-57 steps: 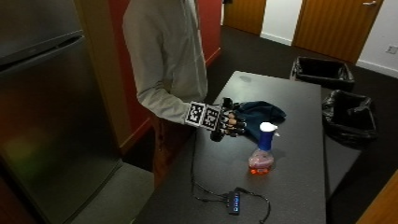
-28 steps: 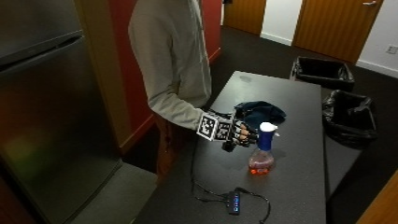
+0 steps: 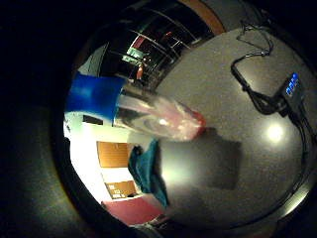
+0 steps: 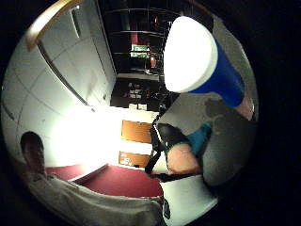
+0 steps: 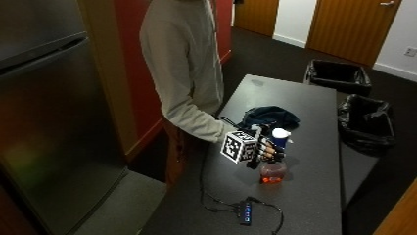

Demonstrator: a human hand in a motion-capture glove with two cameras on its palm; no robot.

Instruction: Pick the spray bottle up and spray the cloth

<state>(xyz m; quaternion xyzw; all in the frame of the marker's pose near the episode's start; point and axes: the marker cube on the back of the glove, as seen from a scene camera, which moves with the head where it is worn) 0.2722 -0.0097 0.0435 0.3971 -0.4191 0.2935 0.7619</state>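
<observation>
The spray bottle [image 5: 273,161] stands upright on the grey table [image 5: 312,196] – near the dark teal cloth [image 5: 270,117] (bunched) – with the gloved right hand [image 5: 261,149] right beside it, its grip impossible to tell.

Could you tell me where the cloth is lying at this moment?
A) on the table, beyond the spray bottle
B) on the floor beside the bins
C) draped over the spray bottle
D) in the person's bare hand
A: in the outside view the dark teal cloth lies bunched on the table, apart from the spray bottle, which stands nearer the camera with the gloved right hand at its neck.
</observation>
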